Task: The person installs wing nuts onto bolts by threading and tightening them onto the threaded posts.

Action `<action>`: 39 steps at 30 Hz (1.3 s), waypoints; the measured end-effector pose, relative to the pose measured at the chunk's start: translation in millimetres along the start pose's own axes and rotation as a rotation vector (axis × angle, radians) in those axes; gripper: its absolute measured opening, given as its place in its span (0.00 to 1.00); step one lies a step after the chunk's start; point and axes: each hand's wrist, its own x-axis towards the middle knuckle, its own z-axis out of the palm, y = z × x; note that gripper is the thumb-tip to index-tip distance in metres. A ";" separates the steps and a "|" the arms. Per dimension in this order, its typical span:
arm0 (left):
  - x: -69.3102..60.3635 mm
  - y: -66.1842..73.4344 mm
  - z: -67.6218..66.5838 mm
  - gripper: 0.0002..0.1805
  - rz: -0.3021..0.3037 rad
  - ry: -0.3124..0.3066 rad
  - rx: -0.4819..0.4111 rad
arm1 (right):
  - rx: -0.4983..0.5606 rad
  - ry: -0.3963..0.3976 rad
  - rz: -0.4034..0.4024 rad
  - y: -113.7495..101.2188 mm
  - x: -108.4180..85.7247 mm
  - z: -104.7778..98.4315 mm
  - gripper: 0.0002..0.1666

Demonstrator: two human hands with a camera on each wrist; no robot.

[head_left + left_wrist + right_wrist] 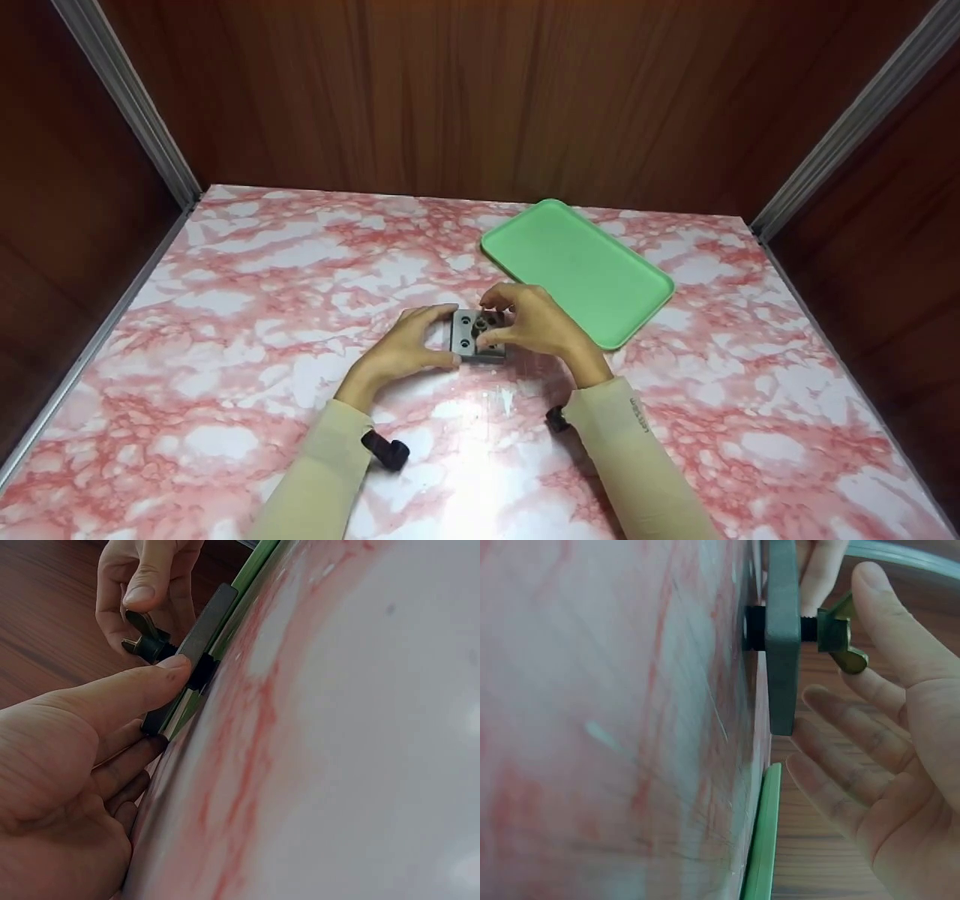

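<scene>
A grey metal plate (pixel 463 331) with several dark holes lies level at the middle of the table. My left hand (pixel 405 346) grips it by the left side, thumb on the near edge and fingers at the far edge. Through the plate runs a black threaded bolt (pixel 808 629), and its thick lower part shows between plate and tabletop. On the bolt's upper end sits a brass-coloured wing nut (pixel 835 631). My right hand (pixel 541 324) holds the wing nut between thumb and forefinger, its other fingers spread loosely beside the plate. In the head view that hand covers the plate's right part.
Behind and right of the hands lies a green tray (pixel 585 270), its near left edge close to my right hand. The table (pixel 225 360) has a red and white marbled top. Wooden panels (pixel 480 97) enclose it at the back and sides.
</scene>
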 end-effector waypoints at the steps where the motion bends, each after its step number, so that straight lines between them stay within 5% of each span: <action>1: 0.1 -0.1 0.1 0.50 -0.001 -0.001 0.000 | -0.005 0.005 0.001 -0.1 0.2 0.8 0.35; 39: -0.3 0.3 -0.6 0.51 -0.020 -0.004 -0.006 | -0.128 0.052 -0.006 -9.4 0.7 3.6 0.30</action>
